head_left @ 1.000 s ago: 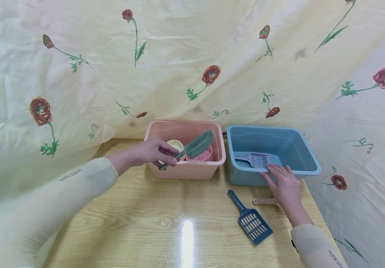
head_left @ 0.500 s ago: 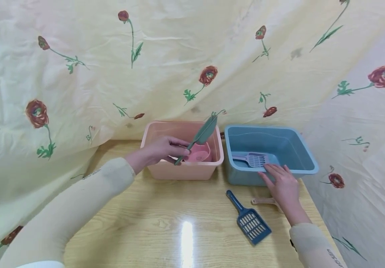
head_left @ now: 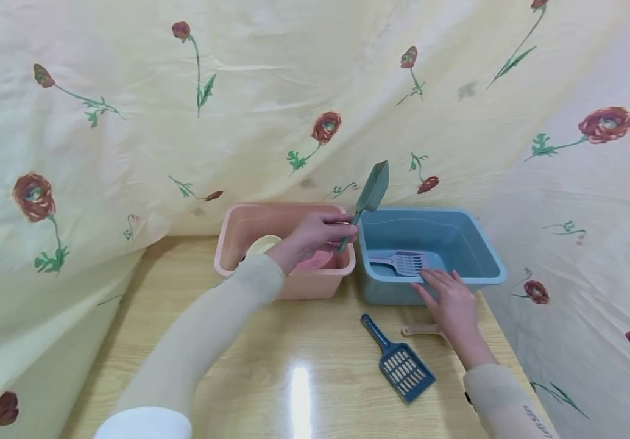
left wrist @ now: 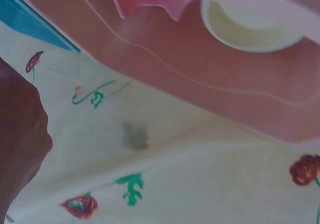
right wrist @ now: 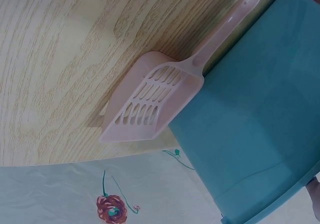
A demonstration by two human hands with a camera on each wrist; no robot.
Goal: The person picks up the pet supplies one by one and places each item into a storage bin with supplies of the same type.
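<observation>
My left hand (head_left: 317,235) grips a green scoop (head_left: 374,186) by its handle, with the blade tilted up between the pink bin (head_left: 309,288) and the blue bin (head_left: 386,294). In the left wrist view the scoop is out of sight. My right hand (head_left: 454,308) holds the blue bin's front rim, fingers over the edge and thumb on the outside. Inside that bin lies a lilac slotted litter scoop (head_left: 409,263). A cream round container (head_left: 264,242) and a bright pink item (head_left: 317,261) sit in the pink bin, partly hidden by my left arm.
A dark blue slotted litter scoop (head_left: 386,346) lies on the wooden table (head_left: 238,378) before the blue bin. Beside it, a pale pink slotted litter scoop (right wrist: 177,103) lies close to the bin, partly behind my right hand in the head view. Flowered cloth (head_left: 254,146) hangs behind.
My left hand has carried the green scoop rightward and up, from over the pink bin to the gap between the bins. The right hand stays at the blue bin's rim.
</observation>
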